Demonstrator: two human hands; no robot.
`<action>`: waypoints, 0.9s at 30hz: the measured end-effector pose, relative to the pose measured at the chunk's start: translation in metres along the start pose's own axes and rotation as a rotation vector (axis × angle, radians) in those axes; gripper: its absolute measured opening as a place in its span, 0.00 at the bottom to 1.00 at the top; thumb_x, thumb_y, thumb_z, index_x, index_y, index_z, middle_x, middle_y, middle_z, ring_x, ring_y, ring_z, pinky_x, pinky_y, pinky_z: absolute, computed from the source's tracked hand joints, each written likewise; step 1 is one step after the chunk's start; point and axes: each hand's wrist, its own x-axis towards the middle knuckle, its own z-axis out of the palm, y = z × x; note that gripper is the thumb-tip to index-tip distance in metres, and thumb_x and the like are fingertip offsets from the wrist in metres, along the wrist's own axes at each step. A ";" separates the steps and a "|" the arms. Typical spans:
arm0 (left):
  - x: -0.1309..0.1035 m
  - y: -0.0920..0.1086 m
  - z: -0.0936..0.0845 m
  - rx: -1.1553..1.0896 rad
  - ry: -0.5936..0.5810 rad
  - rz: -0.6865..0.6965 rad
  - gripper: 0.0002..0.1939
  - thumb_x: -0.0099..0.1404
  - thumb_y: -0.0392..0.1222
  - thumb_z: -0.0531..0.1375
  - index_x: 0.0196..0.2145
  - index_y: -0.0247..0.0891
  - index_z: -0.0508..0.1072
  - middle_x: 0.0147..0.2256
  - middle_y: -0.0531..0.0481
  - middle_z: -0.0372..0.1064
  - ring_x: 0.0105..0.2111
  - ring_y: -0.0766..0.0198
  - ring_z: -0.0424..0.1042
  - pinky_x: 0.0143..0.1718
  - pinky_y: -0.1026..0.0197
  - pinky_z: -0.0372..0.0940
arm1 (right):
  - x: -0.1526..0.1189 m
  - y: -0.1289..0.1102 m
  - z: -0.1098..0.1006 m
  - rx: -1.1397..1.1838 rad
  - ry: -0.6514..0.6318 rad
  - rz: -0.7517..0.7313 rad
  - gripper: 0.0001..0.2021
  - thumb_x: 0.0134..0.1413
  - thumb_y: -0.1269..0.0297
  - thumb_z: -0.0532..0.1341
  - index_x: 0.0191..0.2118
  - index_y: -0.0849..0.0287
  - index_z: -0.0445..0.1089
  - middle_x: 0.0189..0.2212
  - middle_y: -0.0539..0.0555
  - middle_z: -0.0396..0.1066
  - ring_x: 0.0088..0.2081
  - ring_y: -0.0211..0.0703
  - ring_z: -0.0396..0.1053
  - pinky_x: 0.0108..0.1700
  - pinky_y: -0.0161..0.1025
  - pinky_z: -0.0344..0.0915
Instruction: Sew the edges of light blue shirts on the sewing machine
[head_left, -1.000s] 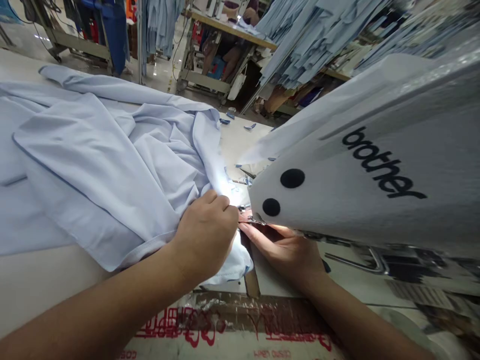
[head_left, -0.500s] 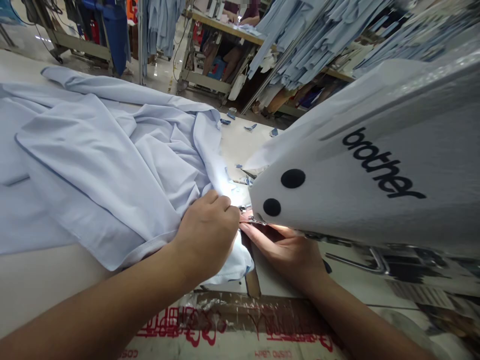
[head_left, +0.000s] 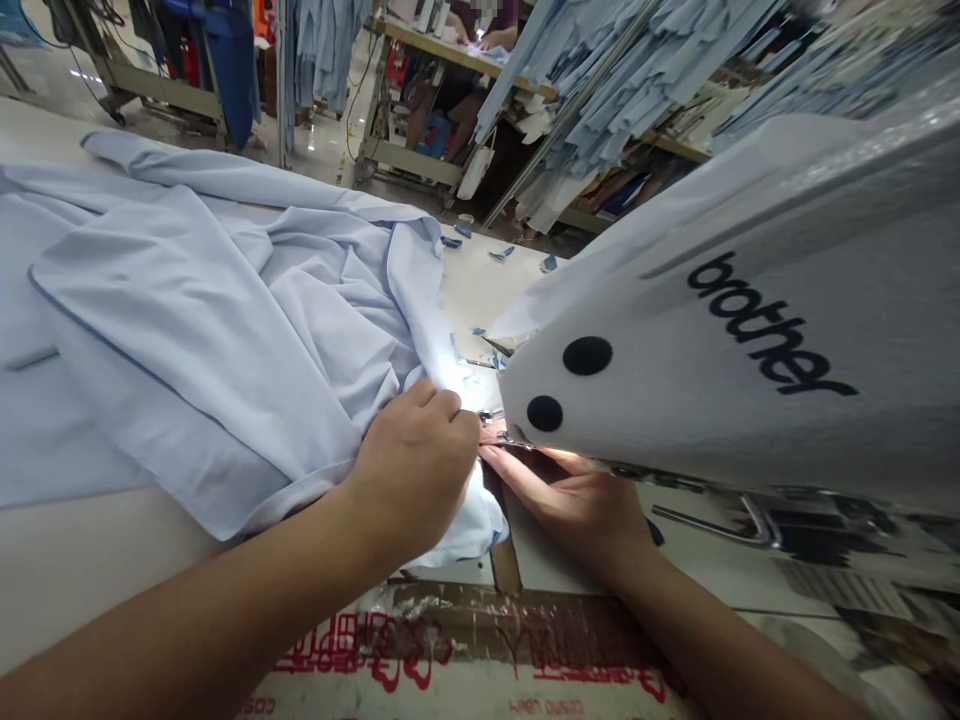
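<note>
Pale blue fabric [head_left: 225,320] lies in folds across the left of the table, and its edge runs to the lit needle area of a white sewing machine [head_left: 675,330]. Closed on the fabric beside the presser foot is my left hand [head_left: 420,470], fingers curled. My right hand [head_left: 581,505] is partly under the machine head, its thumb and fingers pinched at the fabric's edge by the presser foot [head_left: 506,437]. The machine hides some of its fingertips. A fabric end hangs between both hands.
Small blue scraps [head_left: 501,254] and a dark pointed tool [head_left: 496,346] lie behind the needle area. A cardboard box [head_left: 465,690] with red print sits at the near edge. Beyond are hanging blue garments [head_left: 622,90] and another person's hands [head_left: 499,38] at a workbench [head_left: 450,55].
Both my hands and the fabric hold nearly the same place. In the background, the hanging garments have shifted slightly, and the other person's hands have moved.
</note>
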 end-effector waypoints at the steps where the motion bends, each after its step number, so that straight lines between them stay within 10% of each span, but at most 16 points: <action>1: 0.000 0.000 0.000 0.000 -0.001 -0.001 0.08 0.60 0.27 0.52 0.28 0.33 0.68 0.28 0.49 0.64 0.32 0.62 0.61 0.34 0.60 0.62 | 0.000 -0.002 -0.002 -0.021 -0.024 0.015 0.05 0.35 0.59 0.63 0.24 0.50 0.75 0.23 0.51 0.73 0.32 0.52 0.70 0.35 0.46 0.67; 27: 0.000 -0.001 0.001 0.007 -0.004 0.015 0.07 0.59 0.27 0.53 0.28 0.33 0.68 0.28 0.49 0.65 0.32 0.62 0.60 0.35 0.61 0.61 | 0.001 -0.002 -0.006 0.102 -0.030 -0.109 0.08 0.39 0.55 0.60 0.24 0.48 0.75 0.22 0.51 0.72 0.30 0.51 0.70 0.29 0.44 0.66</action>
